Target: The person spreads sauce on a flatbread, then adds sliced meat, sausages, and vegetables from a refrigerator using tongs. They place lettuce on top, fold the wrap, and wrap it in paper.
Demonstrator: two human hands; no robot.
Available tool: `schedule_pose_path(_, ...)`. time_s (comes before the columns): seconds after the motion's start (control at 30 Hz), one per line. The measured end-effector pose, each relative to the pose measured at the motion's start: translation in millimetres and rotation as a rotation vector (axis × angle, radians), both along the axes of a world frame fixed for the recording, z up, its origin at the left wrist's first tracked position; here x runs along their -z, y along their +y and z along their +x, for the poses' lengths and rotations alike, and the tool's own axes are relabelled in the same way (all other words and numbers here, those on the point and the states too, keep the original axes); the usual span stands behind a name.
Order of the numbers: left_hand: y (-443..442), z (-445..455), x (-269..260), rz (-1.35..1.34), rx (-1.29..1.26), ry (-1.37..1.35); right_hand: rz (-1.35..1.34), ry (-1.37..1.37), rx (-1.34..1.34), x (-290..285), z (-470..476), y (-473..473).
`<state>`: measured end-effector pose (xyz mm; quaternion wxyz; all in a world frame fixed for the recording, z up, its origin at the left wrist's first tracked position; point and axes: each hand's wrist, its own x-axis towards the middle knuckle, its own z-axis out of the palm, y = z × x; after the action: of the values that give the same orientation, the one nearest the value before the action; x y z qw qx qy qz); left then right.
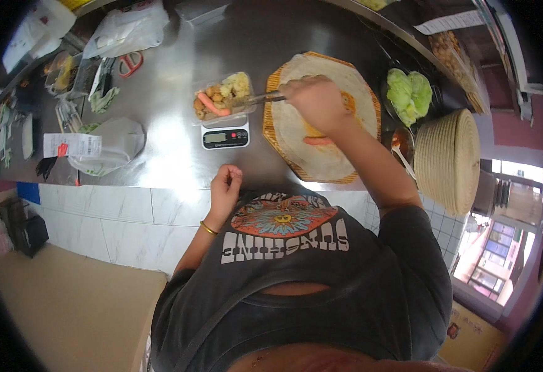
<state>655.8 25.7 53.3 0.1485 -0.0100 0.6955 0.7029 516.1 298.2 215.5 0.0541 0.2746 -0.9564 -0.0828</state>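
Observation:
My right hand [315, 102] grips metal tongs [268, 97] above a large round flatbread [295, 151]. Their tips reach leftward into a clear plastic tub [199, 122] of browned pieces, pale yellow chunks and a pink sausage [213, 104]. The tub rests on a digital kitchen scale [210, 144]. Beneath the flatbread lies an octagonal woven tray [268, 118]. An orange-yellow layer and a sausage piece [318, 140] show on the bread, partly hidden by my hand and forearm. Loosely curled and holding nothing visible, my left hand [226, 183] is at the counter's front edge.
Lettuce leaves [409, 95] lie right of the tray. Nearer me are a sauce bowl [407, 139] with a white spoon and a round straw basket [450, 160]. Red-handled scissors [131, 64], a tied plastic bag [118, 144] with a printed slip, and another bag [127, 30] occupy the left.

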Motion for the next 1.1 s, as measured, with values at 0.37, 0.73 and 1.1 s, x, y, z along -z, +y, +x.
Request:
schedule_pose_path(0.37,31,-18,-5,-0.05,0.22,-0.017,-0.044,0.034,0.677,7,144,167)
schedule_pose_path(0.73,175,-89,-1,-0.584,0.5,0.795,0.133,-0.568,0.86,-42,130,120)
schedule_pose_path(1.1,195,-87,11,-0.69,0.565,0.783,0.225,-0.638,0.792,-25,98,96)
